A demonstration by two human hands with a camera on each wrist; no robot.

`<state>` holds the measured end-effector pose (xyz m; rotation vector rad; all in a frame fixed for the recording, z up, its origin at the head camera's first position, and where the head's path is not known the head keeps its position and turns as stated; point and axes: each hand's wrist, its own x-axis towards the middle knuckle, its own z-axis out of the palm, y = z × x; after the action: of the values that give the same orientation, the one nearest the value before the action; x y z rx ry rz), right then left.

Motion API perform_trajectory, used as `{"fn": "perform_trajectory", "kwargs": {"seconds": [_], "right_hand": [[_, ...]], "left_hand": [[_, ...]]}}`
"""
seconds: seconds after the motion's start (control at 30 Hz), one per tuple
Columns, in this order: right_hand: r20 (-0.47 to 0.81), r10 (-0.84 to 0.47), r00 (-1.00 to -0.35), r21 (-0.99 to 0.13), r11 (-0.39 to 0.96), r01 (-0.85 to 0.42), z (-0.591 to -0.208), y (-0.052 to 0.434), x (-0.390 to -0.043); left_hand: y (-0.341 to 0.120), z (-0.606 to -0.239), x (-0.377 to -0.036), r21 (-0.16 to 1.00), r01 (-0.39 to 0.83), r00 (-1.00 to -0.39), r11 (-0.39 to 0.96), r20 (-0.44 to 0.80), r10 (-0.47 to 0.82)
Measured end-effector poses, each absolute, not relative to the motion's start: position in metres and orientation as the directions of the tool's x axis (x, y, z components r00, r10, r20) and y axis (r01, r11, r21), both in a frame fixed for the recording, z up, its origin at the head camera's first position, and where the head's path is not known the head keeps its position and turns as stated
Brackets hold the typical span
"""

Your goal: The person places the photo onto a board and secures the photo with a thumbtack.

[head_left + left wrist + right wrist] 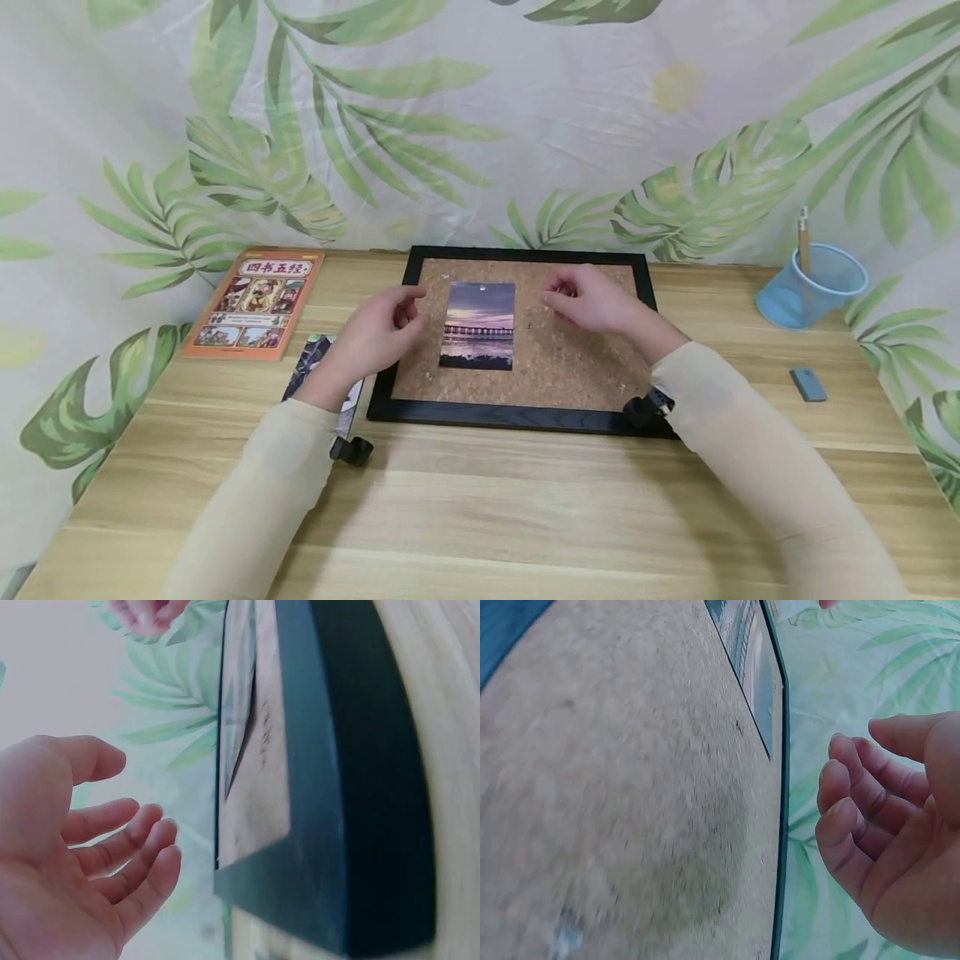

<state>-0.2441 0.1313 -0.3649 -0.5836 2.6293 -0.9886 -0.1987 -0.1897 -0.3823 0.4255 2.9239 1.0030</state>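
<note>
Wooden desk (480, 500), photo (478, 325) on corkboard (555, 367) between left hand (375, 333) and right hand (592, 304), each grip loose, empty.

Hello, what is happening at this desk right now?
A person works at a cork board in a black frame, which lies flat on a wooden table. A sunset photo lies on the cork. The left hand and right hand hover on either side of the photo, fingers loosely curled, holding nothing. An orange book lies to the left.
</note>
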Motion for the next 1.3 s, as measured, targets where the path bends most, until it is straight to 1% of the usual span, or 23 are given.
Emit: {"fn": "perform_trajectory", "kwargs": {"seconds": [0.27, 0.47, 0.63, 0.73, 0.9, 1.0, 1.13, 1.3], "right_hand": [[-0.015, -0.446, -0.895, -0.609, 0.714, -0.345, -0.363, 0.169, -0.228], [-0.011, -0.43, -0.903, -0.625, 0.707, -0.33, -0.365, 0.198, -0.219], [-0.06, -0.396, -0.916, -0.653, 0.71, -0.263, -0.368, 0.221, -0.212], [-0.079, -0.364, -0.928, -0.647, 0.727, -0.23, -0.372, 0.236, -0.209], [-0.057, -0.316, -0.947, -0.606, 0.765, -0.219, -0.383, 0.26, -0.203], [-0.057, -0.284, -0.957, -0.605, 0.773, -0.193, -0.388, 0.271, -0.202], [-0.085, -0.229, -0.97, -0.639, 0.759, -0.124, -0.396, 0.284, -0.201], [-0.142, -0.148, -0.979, -0.669, 0.743, -0.015, -0.404, 0.293, -0.201]], "left_hand": [[-0.222, -0.379, -0.181, 0.593, 0.213, -0.973, 0.776, 0.054, 0.226], [-0.248, -0.377, -0.166, 0.545, 0.204, -0.976, 0.813, 0.047, 0.212], [-0.267, -0.378, -0.154, 0.482, 0.153, -0.984, 0.863, -0.008, 0.179], [-0.277, -0.381, -0.15, 0.462, 0.134, -0.985, 0.876, -0.033, 0.168], [-0.291, -0.384, -0.143, 0.421, 0.097, -0.987, 0.902, -0.075, 0.141], [-0.299, -0.386, -0.14, 0.401, 0.071, -0.988, 0.913, -0.096, 0.119], [-0.306, -0.389, -0.136, 0.374, 0.047, -0.987, 0.926, -0.122, 0.1], [-0.312, -0.394, -0.13, 0.298, 0.014, -0.982, 0.954, -0.175, 0.069]]}}
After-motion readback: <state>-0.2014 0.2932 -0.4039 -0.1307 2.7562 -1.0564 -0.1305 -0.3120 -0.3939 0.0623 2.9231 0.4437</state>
